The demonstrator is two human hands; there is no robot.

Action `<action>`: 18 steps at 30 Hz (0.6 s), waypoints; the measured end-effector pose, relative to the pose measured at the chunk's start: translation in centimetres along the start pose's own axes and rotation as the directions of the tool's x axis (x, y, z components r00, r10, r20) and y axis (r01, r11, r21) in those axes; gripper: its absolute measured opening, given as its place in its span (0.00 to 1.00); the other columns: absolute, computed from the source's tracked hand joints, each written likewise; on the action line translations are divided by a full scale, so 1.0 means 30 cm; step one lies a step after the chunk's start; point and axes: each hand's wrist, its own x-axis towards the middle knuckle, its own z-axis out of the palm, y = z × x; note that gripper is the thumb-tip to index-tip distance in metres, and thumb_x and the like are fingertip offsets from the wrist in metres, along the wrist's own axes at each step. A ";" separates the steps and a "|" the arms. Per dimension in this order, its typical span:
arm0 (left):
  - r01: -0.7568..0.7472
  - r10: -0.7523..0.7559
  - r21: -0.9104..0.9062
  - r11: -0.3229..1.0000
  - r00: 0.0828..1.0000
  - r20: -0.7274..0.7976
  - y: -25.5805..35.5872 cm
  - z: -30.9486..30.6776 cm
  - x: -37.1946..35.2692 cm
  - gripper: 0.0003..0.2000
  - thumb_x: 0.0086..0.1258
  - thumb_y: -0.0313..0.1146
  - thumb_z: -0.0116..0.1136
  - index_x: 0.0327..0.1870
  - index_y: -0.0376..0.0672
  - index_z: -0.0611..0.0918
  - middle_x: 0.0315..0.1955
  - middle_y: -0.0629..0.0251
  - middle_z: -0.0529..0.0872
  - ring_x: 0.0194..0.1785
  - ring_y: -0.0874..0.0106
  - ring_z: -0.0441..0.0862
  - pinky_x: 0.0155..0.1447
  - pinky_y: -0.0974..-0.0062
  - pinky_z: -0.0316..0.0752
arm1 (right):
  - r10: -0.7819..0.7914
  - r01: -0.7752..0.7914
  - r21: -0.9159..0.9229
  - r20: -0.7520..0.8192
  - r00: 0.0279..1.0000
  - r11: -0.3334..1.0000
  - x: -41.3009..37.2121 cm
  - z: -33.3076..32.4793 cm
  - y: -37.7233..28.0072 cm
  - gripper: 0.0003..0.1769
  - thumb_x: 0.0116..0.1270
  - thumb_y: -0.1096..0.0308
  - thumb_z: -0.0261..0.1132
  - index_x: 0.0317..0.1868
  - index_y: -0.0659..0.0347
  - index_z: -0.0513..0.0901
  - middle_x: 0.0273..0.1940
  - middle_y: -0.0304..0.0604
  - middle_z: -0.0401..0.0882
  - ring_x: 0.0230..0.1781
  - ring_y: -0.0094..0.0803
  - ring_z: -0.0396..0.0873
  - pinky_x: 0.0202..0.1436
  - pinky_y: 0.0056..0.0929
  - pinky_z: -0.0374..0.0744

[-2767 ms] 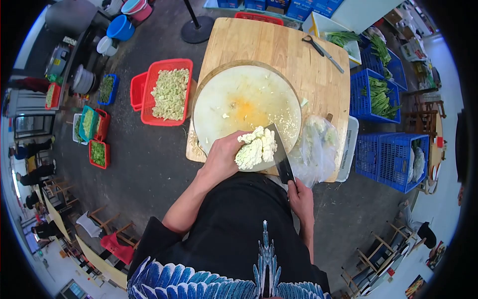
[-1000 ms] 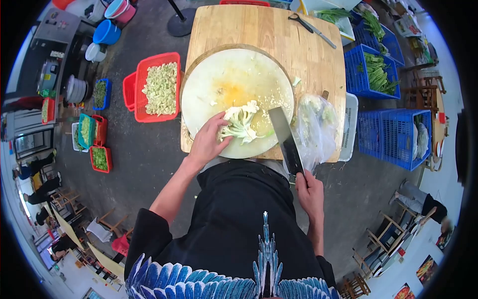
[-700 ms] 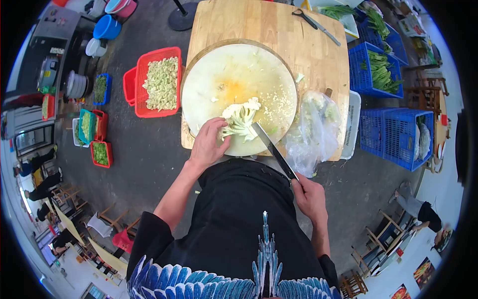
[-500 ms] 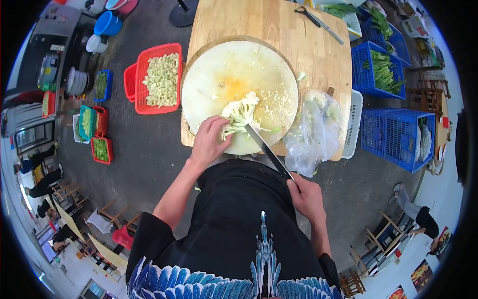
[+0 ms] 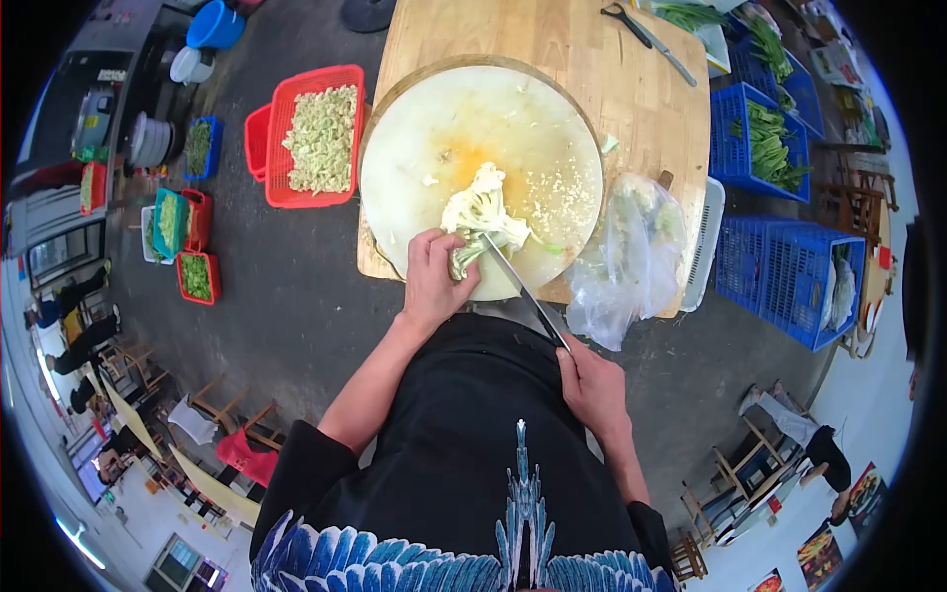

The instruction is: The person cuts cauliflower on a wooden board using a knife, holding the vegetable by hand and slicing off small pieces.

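The left hand [image 5: 434, 279] has its fingers clamped on the cauliflower [image 5: 485, 219], while the right fingers grip the cleaver [image 5: 526, 294] touching its stems.

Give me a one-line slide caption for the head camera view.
Left hand steadies cauliflower on a round chopping board while the right hand sets a cleaver to it.

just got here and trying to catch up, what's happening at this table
A person is cutting up cauliflower on a round chopping board. The left hand steadies the cauliflower piece, while the right hand grips the cleaver, its blade tip at the piece. Small white crumbs are scattered over the board's right side. To the left, a red basket holds many chopped pieces, and a clear plastic bag lies to the right of the board.
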 end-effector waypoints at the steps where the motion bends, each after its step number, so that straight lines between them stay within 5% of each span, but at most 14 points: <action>1: -0.003 0.003 -0.016 1.000 1.000 0.009 0.004 -0.003 0.003 0.26 0.61 0.27 0.80 0.60 0.41 0.81 0.56 0.50 0.80 0.63 0.48 0.79 0.67 0.56 0.79 | -0.011 0.011 -0.016 -0.012 1.000 1.000 0.001 0.003 0.003 0.14 0.85 0.62 0.67 0.63 0.56 0.89 0.36 0.53 0.92 0.35 0.55 0.91 0.39 0.50 0.86; 6: 0.025 -0.013 -0.103 0.994 0.993 0.113 0.005 -0.075 0.016 0.26 0.61 0.28 0.80 0.60 0.41 0.81 0.56 0.50 0.80 0.63 0.50 0.79 0.66 0.57 0.79 | -0.014 0.013 -0.045 -0.012 1.000 0.999 0.009 0.005 0.008 0.14 0.84 0.63 0.67 0.62 0.56 0.90 0.39 0.52 0.93 0.35 0.53 0.91 0.38 0.48 0.86; 18: 0.016 -0.018 -0.097 0.995 0.999 -0.027 -0.012 -0.005 -0.002 0.24 0.60 0.24 0.80 0.56 0.42 0.81 0.54 0.52 0.79 0.58 0.51 0.79 0.63 0.58 0.78 | -0.011 0.009 -0.073 -0.033 0.999 0.997 -0.012 0.020 -0.015 0.13 0.83 0.63 0.69 0.62 0.55 0.90 0.40 0.51 0.94 0.34 0.53 0.92 0.38 0.47 0.88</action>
